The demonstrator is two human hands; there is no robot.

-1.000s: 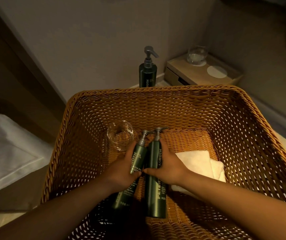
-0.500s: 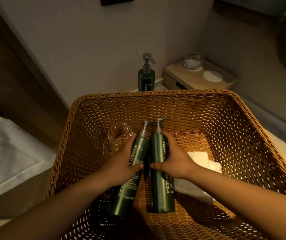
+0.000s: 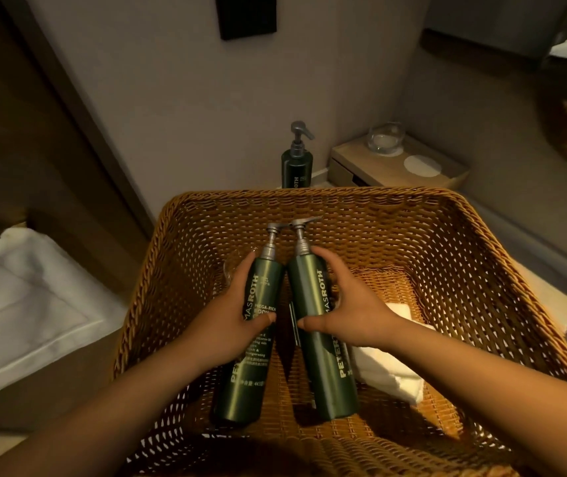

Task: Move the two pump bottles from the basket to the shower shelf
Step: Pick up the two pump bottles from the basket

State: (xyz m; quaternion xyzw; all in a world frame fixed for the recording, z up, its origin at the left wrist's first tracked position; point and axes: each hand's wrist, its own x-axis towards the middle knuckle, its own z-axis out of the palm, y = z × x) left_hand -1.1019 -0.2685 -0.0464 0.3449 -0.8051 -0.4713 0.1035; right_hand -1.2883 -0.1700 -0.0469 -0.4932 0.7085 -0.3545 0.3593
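Two tall dark green pump bottles with grey pumps are held side by side inside the wicker basket [image 3: 481, 256], lifted off its floor. My left hand [image 3: 230, 318] is wrapped round the left pump bottle [image 3: 247, 370]. My right hand [image 3: 347, 315] grips the right pump bottle [image 3: 326, 373]. Both bottles tilt with their pumps pointing away from me. The shower shelf is not in view.
A third green pump bottle [image 3: 296, 163] stands behind the basket against the wall. A wooden box [image 3: 395, 170] with a glass bowl [image 3: 385, 138] sits at the back right. A folded white towel [image 3: 392, 373] and a glass [image 3: 230, 270] lie in the basket. White folded linen [image 3: 24, 311] lies left.
Both hands have raised the two bottles up from the basket floor and toward me; the view has tilted upward, showing more wall.
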